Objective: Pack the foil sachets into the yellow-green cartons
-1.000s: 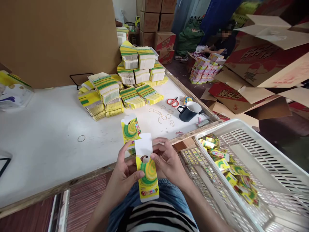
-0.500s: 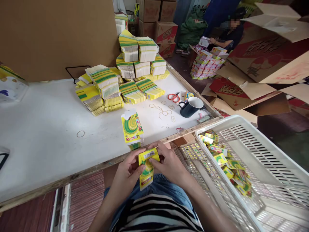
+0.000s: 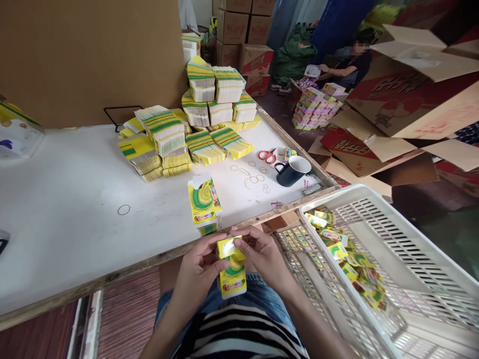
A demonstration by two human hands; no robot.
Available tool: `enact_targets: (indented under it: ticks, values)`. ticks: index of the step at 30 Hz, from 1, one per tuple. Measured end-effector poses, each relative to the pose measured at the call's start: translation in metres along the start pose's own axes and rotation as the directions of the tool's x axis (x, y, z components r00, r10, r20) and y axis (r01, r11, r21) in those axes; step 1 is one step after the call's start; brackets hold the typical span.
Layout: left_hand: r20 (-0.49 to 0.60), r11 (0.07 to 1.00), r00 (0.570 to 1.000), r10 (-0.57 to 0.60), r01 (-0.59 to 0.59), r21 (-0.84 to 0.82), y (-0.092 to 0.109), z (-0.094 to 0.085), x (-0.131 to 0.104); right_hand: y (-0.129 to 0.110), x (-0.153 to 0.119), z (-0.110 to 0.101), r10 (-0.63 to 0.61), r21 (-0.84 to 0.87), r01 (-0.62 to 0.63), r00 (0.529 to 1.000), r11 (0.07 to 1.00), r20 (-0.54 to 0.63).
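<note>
Between my two hands is a small yellow-and-green carton (image 3: 233, 285), held over my lap just off the table's front edge. My left hand (image 3: 202, 264) grips its left side, with the thumb on the front panel. The fingers of my right hand (image 3: 262, 254) close on the upper right, and that thumb presses near the top flap, which shines with glare. Directly beyond my hands, a larger yellow carton (image 3: 204, 202) with its top flaps up lies on the table by the edge.
Stacks of flat yellow cartons (image 3: 168, 132) stand at the table's back. Rubber bands (image 3: 123, 210), red-handled scissors (image 3: 267, 156) and a dark mug (image 3: 292, 171) lie around. A white plastic crate (image 3: 368, 194) holding small packs is at right. Beyond, a co-worker (image 3: 348, 70) sits near open cardboard boxes (image 3: 404, 99).
The small carton has turned so its front faces me more squarely, and its top flap has lost the visible barcode to glare. My right thumb has moved up slightly.
</note>
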State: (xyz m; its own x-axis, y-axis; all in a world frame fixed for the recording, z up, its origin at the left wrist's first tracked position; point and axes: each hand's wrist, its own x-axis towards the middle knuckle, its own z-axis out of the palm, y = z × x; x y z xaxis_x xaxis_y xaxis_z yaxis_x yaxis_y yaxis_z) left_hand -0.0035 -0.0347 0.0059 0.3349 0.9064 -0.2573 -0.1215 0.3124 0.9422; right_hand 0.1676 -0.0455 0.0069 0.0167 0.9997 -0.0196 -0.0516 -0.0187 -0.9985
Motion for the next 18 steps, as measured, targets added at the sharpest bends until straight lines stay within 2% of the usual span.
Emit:
enact_targets:
  ticks: [5, 9, 11, 16, 18]
  values:
    - [0.026, 1.000, 1.000, 0.011, -0.011, -0.023, 0.001, 0.010, 0.003, 0.000, -0.003, -0.004, 0.046, 0.114, -0.042, 0.999, 0.993, -0.025]
    - [0.051, 1.000, 0.999, -0.002, 0.003, -0.020, 0.008, 0.012, 0.006, -0.003, 0.000, -0.016, 0.073, 0.145, -0.090, 0.990, 0.985, 0.117]
    - [0.041, 1.000, 0.999, -0.006, 0.007, -0.017, 0.011, 0.013, 0.008, 0.000, 0.003, -0.018, 0.066, 0.135, -0.085, 0.988, 0.987, 0.140]
    - [-0.026, 0.999, 0.999, -0.021, 0.022, 0.029, 0.007, 0.015, 0.010, 0.011, 0.005, -0.008, 0.036, -0.065, -0.037, 0.999, 0.997, -0.025]
    - [-0.057, 0.998, 0.998, -0.024, 0.028, 0.061, 0.003, 0.013, 0.011, 0.011, 0.005, -0.006, 0.021, -0.054, -0.024, 0.999, 0.998, -0.045]
